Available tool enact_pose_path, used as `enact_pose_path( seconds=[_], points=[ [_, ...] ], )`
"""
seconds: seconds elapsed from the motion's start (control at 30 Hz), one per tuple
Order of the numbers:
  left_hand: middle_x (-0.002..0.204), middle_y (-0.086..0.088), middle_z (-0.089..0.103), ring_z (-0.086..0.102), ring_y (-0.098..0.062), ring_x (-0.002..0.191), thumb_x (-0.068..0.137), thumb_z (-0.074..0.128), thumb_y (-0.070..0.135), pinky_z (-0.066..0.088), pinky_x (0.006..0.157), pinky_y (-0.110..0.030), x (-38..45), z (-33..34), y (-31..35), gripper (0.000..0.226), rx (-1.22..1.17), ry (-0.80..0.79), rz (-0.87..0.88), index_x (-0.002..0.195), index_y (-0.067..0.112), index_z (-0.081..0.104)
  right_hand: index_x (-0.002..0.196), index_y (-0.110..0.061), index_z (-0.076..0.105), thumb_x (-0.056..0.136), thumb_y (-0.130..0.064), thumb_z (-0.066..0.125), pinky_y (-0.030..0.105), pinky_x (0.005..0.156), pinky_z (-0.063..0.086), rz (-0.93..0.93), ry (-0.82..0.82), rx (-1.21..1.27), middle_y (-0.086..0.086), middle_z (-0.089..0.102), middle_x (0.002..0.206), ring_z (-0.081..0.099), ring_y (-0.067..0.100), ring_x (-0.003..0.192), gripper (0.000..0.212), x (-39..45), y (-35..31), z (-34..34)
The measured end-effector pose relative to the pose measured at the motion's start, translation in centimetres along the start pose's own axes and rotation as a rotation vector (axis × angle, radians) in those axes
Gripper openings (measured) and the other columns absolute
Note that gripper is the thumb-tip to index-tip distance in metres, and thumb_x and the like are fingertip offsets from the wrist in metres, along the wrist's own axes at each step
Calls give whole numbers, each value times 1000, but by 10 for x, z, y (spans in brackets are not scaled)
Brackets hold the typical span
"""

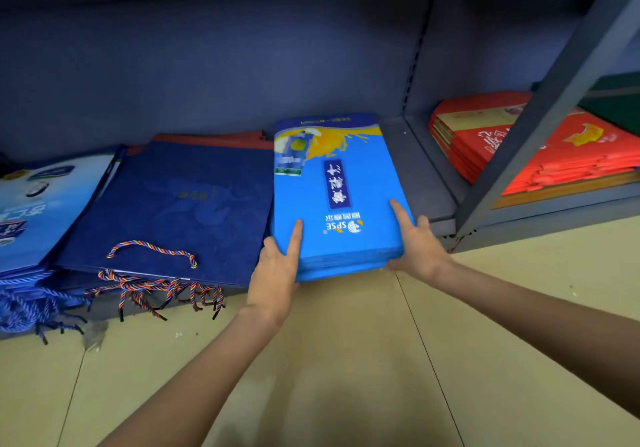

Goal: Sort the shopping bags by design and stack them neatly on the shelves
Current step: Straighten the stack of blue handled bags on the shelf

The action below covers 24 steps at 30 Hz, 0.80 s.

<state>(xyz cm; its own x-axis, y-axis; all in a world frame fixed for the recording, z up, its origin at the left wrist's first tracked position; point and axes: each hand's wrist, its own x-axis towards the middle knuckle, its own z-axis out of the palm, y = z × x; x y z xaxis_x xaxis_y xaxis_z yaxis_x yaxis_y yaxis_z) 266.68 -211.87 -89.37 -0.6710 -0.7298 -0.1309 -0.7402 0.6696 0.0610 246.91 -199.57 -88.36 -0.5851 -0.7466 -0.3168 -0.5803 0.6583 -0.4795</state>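
A stack of bright blue folded bags (332,204) with a yellow splash print and "SPSE" lettering lies on the bottom shelf (419,183), its near end sticking out past the shelf edge. My left hand (277,270) grips the stack's near left corner, thumb on top. My right hand (419,242) grips the near right corner, thumb on top as well. To the left lies a pile of dark navy bags (173,211) with multicoloured rope handles (152,249). Farther left is a pile of light blue printed bags (38,211).
Red bags (540,155) are stacked in the neighbouring shelf bay on the right, behind a grey steel upright (540,114). Blue cord handles (24,304) hang over the shelf edge at far left. Beige tiled floor (346,360) lies below.
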Motion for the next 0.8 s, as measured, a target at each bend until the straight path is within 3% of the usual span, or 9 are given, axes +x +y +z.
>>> enact_pose_path(
  seconds=[0.2, 0.4, 0.53, 0.8],
  points=[
    [128, -12, 30, 44, -27, 114, 93, 57, 15, 42, 89, -33, 16, -4, 16, 90, -66, 28, 127, 149, 33, -12, 150, -27, -5, 77, -13, 74, 39, 94, 42, 18, 63, -44, 18, 32, 124, 53, 40, 107, 109, -4, 30, -17],
    [135, -12, 30, 46, -28, 112, 88, 65, 25, 46, 86, -35, 27, -4, 27, 102, -20, 12, 45, 148, 31, -18, 148, -35, -11, 68, -14, 83, 38, 98, 38, -23, -72, -145, 18, 36, 127, 45, 36, 118, 125, 17, 40, -43],
    [109, -10, 55, 54, -24, 101, 88, 65, 27, 41, 83, -31, 29, -2, 30, 103, -109, 9, 50, 148, 20, -18, 147, -39, -11, 69, -7, 81, 40, 94, 42, -26, -118, -147, 20, 34, 129, 46, 38, 116, 124, 27, 42, -56],
    [87, -7, 53, 57, -26, 88, 87, 66, 30, 42, 77, -33, 17, -4, 8, 98, -197, 30, 35, 149, 31, -9, 143, -40, -22, 78, -15, 75, 40, 99, 42, -145, -184, -256, 16, 31, 130, 48, 32, 111, 120, 18, 31, -44]
  ],
)
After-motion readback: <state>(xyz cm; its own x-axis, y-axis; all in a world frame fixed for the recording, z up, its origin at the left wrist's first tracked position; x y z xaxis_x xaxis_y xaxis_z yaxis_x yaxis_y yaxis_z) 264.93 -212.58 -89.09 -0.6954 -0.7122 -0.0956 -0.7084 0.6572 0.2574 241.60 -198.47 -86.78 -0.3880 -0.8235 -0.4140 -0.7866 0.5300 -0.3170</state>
